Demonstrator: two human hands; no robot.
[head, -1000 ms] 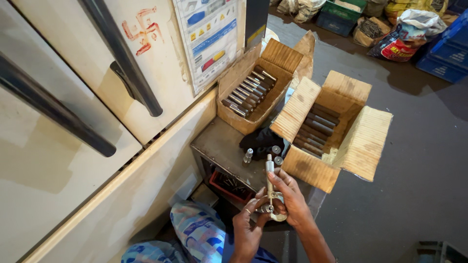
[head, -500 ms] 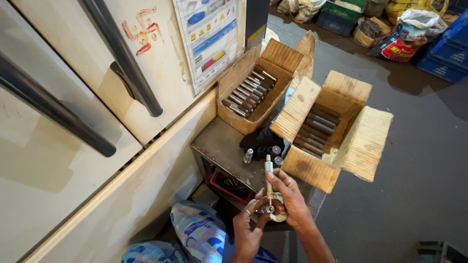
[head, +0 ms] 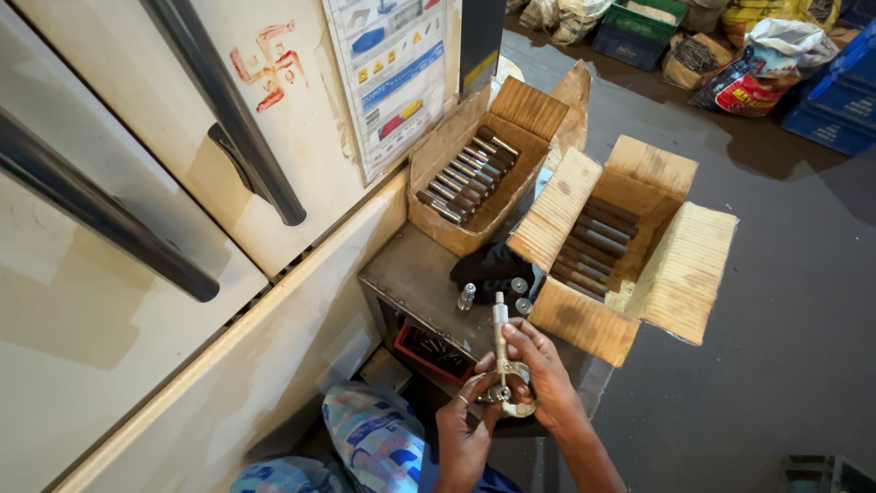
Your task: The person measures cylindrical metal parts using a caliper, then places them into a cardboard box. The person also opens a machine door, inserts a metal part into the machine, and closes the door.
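My right hand [head: 540, 367] grips a slim metal micrometer [head: 501, 340] that points away from me, its curved frame low between both hands. My left hand [head: 467, 423] pinches a small metal part at the tool's frame from below. Both hands hover over the near edge of a small metal stand [head: 415, 278]. Just beyond the tool, a short silver pin [head: 466, 296] stands upright on the stand beside two round metal pieces [head: 520, 292] and a black cloth [head: 488, 269].
Two open cardboard boxes hold rows of metal pins: one [head: 474, 169] leaning against the cream machine cabinet [head: 137, 183], one [head: 611, 246] to the right. A red tray [head: 431, 351] sits under the stand. Sacks and blue crates [head: 835, 100] line the far floor.
The hands and the tool have barely shifted; the fingers have adjusted slightly around the tool.
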